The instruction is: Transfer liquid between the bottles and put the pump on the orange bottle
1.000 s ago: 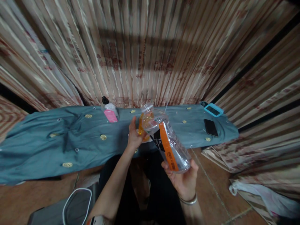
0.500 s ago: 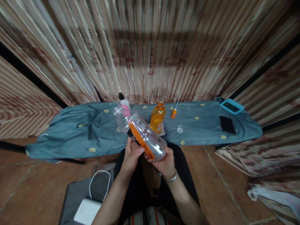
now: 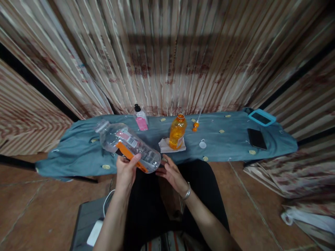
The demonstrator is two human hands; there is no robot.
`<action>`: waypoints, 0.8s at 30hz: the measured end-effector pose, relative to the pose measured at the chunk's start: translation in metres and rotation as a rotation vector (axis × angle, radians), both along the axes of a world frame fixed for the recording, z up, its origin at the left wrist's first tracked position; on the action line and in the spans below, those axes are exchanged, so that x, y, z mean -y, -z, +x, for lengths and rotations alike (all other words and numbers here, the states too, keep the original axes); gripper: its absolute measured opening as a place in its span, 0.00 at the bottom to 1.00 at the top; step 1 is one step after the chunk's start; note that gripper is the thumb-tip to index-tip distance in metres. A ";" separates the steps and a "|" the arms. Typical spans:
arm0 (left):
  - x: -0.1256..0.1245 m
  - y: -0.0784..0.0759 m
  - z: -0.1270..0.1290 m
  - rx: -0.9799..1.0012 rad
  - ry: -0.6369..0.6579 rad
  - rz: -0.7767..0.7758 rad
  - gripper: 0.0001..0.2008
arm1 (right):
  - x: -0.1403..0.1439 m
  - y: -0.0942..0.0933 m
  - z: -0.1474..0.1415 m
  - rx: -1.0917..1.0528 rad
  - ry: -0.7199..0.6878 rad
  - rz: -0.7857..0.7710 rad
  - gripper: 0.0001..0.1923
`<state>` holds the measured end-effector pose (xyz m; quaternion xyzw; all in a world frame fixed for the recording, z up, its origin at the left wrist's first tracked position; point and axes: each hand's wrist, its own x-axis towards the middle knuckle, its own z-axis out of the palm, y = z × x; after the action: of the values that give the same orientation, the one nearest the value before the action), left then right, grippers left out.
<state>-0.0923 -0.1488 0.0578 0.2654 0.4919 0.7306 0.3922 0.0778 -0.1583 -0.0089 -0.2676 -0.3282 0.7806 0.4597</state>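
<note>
- Clear plastic, thin and ribbed — the empty bottle (image 3: 128, 146) lies nearly on its side in the air over the near edge of the blue cloth (image 3: 78, 153), uncapped neck pointing left, orange-and-black label wrapped round its middle.
- Left hand (image 3: 126, 170) is closed round the bottle's lower body from beneath, thumb up over the label; a firm but not crushing hold looks wise, since walls this thin would likely buckle.
- Right hand (image 3: 171, 174) is spread open, palm up, just beside the bottle's base and holding nothing; whether a fingertip touches the base I cannot tell.
- With one hand carrying it, gripping nearer the middle than the base would probably steady it better.
- On the cloth behind: an orange bottle (image 3: 177, 131), glossy, standing upright on a folded white tissue (image 3: 165, 146); its small orange cap (image 3: 194, 126) lies apart to the right.
- Further back, a little pink-labelled bottle with a black top (image 3: 140, 118); far right, a dark phone (image 3: 257, 138) and a blue-rimmed case (image 3: 261, 118).
- Striped, pleated curtain (image 3: 167, 59) hangs behind — soft, faded fabric.
</note>
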 end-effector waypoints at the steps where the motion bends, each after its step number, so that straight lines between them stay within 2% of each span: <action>1: -0.005 -0.001 -0.006 -0.024 -0.008 -0.008 0.27 | 0.000 0.002 0.007 0.039 0.028 0.010 0.23; 4: -0.027 0.003 -0.023 -0.168 -0.089 -0.060 0.32 | 0.001 0.005 0.033 0.159 0.079 0.049 0.24; 7: -0.053 0.015 -0.036 -0.398 -0.092 -0.140 0.36 | 0.003 0.007 0.056 0.269 0.115 0.085 0.24; 9: -0.070 0.024 -0.042 -0.536 -0.101 -0.138 0.39 | 0.003 0.007 0.068 0.330 0.134 0.108 0.22; 13: -0.096 0.042 -0.044 -0.717 -0.080 -0.244 0.37 | -0.005 0.009 0.088 0.438 0.178 0.146 0.21; 16: -0.107 0.055 -0.042 -0.735 -0.044 -0.241 0.38 | -0.015 0.012 0.101 0.515 0.222 0.168 0.21; 20: -0.112 0.072 -0.040 -0.633 -0.012 -0.162 0.42 | -0.030 0.018 0.114 0.629 0.280 0.201 0.20; 24: -0.110 0.080 -0.043 -0.624 -0.012 -0.165 0.41 | -0.049 0.017 0.124 0.770 0.341 0.243 0.20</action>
<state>-0.1350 -0.0385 -0.0224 0.4410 0.6474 0.5740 0.2385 0.2018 -0.1095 -0.0261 -0.5334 -0.5164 0.4924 0.4543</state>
